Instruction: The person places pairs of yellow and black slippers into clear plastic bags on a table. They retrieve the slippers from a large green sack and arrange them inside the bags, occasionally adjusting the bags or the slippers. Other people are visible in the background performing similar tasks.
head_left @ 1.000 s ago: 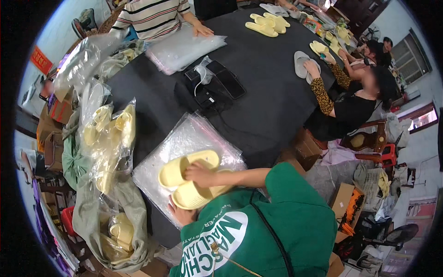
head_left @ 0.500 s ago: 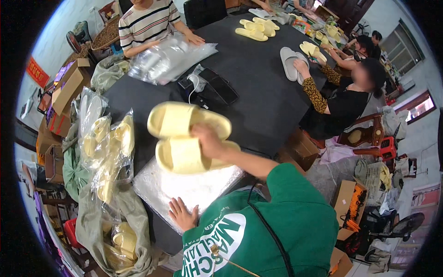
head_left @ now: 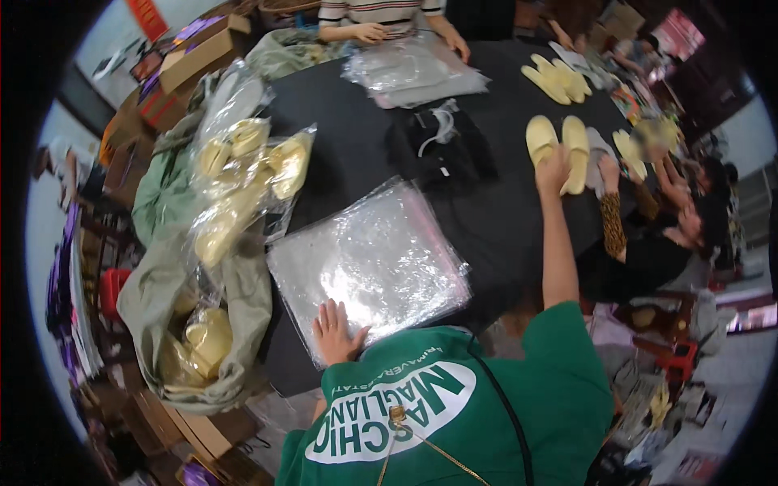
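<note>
the right hand (head_left: pixel 552 168) is extended over the right side of the black table (head_left: pixel 506 227), its grip narrow on a pair of pale yellow slide slippers (head_left: pixel 575 150). the hand covers the nearer part of the left slipper; the fingers are partly hidden, so their exact contact with the other slipper cannot be told. the pair lies side by side, toe ends pointing away from the wearer; whether the soles bear on the tabletop cannot be told. the left hand (head_left: pixel 338 334) is set palm down with fingers spread, grasping nothing, on the near left edge of a stack of clear plastic bags (head_left: pixel 381 259), which lies flat at the near side of the table. just right of the held pair is a gray slipper (head_left: pixel 595 146), with a co-worker's hand (head_left: pixel 609 172) at it. beyond it lie further yellow slippers (head_left: pixel 556 78). at the far side, a co-worker in a striped shirt (head_left: pixel 381 12) has both hands near a second pile of clear bags (head_left: pixel 415 69). on the left, bagged yellow slippers (head_left: pixel 219 223) are heaped above an olive-gray sack (head_left: pixel 250 296), which contains more bagged slippers (head_left: pixel 209 336).
</note>
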Motion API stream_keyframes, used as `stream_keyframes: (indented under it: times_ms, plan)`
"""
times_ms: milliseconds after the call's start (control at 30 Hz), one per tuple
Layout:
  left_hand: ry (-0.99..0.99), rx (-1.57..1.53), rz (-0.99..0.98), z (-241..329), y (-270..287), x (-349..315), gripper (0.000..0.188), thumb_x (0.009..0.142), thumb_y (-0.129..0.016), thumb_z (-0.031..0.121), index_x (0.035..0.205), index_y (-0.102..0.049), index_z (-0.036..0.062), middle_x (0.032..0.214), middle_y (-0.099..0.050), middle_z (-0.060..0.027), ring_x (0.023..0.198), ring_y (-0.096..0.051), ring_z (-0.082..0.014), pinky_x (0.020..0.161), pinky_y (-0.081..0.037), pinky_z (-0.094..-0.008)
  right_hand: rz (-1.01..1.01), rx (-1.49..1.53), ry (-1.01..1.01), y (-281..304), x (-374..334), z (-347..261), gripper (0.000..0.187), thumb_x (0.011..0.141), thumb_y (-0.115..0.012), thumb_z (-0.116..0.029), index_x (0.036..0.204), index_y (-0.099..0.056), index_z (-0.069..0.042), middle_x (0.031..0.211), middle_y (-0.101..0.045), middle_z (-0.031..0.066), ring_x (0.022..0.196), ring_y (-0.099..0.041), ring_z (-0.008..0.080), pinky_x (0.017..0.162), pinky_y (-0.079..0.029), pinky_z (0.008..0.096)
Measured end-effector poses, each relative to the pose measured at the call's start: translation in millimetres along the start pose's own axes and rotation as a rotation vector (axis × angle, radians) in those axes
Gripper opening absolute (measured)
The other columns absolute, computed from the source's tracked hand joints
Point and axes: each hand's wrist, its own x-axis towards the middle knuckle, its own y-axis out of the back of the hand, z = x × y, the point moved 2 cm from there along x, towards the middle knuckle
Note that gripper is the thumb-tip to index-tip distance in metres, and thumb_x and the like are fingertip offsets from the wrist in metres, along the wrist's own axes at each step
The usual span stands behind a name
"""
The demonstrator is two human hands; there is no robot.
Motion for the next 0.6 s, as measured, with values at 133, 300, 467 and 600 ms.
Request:
stream_keyframes:
  times_ms: [133, 300, 467, 600]
  plan:
    - [0.016, -0.012, -0.026, -5, 2, -2, 0.084, 0.076, -0.056, 0.061, 0.138, -0.038, 0.0076, 0.144, -0.034, -0.0151, 0.134, -0.028, -0.0336, 0.106, -0.019, -0.0533, -0.213, 0.560, 0.403, 13, -104, -118, 0.016, 0.077, -0.052, -0.001, 0.088, -0.063, -0.004, 0.102, -0.062, 0.0120, 0.096, -0.057, 0.0344, 0.081, -0.045, 0.0435]
    - [0.027, -0.041, -0.016, -7, 0, -1, 0.081, 0.077, -0.055, 0.059, 0.138, -0.038, 0.0090, 0.145, -0.033, -0.0141, 0.135, -0.026, -0.0334, 0.106, -0.019, -0.0537, -0.565, 0.627, 0.621, -1, -231, -199, 0.018, 0.079, -0.060, -0.009, 0.095, -0.067, -0.011, 0.113, -0.060, 0.0049, 0.102, -0.054, 0.0271, 0.085, -0.041, 0.0398]
    - [0.028, -0.024, 0.045, -7, 0, -4, 0.074, 0.079, -0.056, 0.057, 0.137, -0.042, 0.0130, 0.144, -0.035, -0.0120, 0.134, -0.028, -0.0314, 0.105, -0.023, -0.0533, -0.736, 0.740, 0.794, -20, -311, -219, 0.021, 0.080, -0.057, -0.009, 0.099, -0.065, -0.013, 0.117, -0.058, 0.0046, 0.104, -0.053, 0.0263, 0.087, -0.039, 0.0385]
    - [0.030, -0.011, 0.071, -11, -5, -6, 0.070, 0.079, -0.057, 0.054, 0.135, -0.044, 0.0150, 0.143, -0.037, -0.0109, 0.133, -0.031, -0.0302, 0.103, -0.025, -0.0529, -0.610, 0.717, 0.789, -17, -326, -216, 0.023, 0.080, -0.056, -0.010, 0.101, -0.062, -0.014, 0.118, -0.056, 0.0046, 0.103, -0.053, 0.0240, 0.089, -0.039, 0.0394]
